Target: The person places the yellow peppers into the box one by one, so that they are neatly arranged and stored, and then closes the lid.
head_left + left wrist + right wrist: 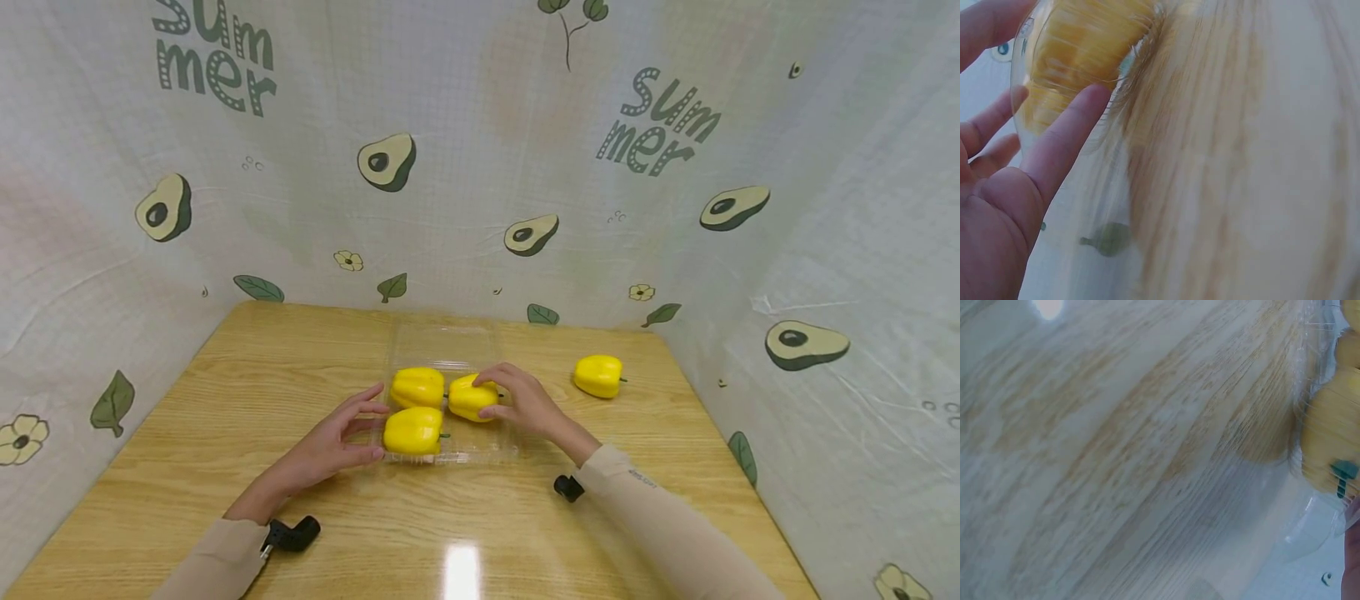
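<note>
A clear plastic box (487, 452) stands on the table, its lid (444, 343) folded back behind it. Inside it, one yellow bell pepper (417, 387) lies at the back left and another yellow bell pepper (412, 431) at the front left. My right hand (525, 405) grips a third yellow bell pepper (469, 398) in the right half, thumb in front and fingers over the back. My left hand (337, 442) touches the box's left side with extended fingers. In the left wrist view its thumb (1072, 128) lies against the clear wall.
One more yellow bell pepper (597, 376) lies on the wooden table (360, 525), to the right of the box. A printed cloth (450, 167) hangs round the back and sides of the table. Black wrist cameras sit at both sleeves.
</note>
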Demonstrator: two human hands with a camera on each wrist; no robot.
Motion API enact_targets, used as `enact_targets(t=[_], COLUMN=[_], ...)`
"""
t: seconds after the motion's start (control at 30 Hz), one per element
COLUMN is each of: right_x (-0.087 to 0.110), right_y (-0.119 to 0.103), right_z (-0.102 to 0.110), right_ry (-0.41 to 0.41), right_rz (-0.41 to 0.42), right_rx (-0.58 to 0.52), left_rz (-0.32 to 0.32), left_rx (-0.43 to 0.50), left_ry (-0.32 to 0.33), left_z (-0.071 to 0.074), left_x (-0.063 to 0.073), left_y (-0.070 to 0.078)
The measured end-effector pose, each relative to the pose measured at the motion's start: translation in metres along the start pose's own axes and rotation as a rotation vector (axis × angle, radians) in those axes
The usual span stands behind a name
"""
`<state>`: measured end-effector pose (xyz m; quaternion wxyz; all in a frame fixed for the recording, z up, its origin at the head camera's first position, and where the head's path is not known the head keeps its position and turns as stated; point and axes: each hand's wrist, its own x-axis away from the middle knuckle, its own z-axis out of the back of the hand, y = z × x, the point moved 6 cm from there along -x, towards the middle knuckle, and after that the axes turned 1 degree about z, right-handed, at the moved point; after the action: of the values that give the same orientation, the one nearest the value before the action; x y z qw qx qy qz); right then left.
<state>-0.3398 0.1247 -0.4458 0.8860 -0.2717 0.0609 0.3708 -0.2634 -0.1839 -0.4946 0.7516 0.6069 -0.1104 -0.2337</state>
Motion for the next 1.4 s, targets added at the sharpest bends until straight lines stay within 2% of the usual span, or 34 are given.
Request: enact_targets(t=[0.93, 1.4], right_x=[0.0029, 0.0020], right_y=[-0.0016, -0.0042], right_z=[-0.0031, 0.0056], right_ry=[-0.040, -0.065], right_rz=[-0.007, -0.015], right_rx=[-0.025, -0.042], left_rz=[-0.009, -0.008], left_rx=[-0.019, -0.034], left_ry=[0.004, 0.004], left_z=[0.0004, 0.0005], left_x=[-0.0004, -0.0007], left_y=[-0.0017, -0.0020])
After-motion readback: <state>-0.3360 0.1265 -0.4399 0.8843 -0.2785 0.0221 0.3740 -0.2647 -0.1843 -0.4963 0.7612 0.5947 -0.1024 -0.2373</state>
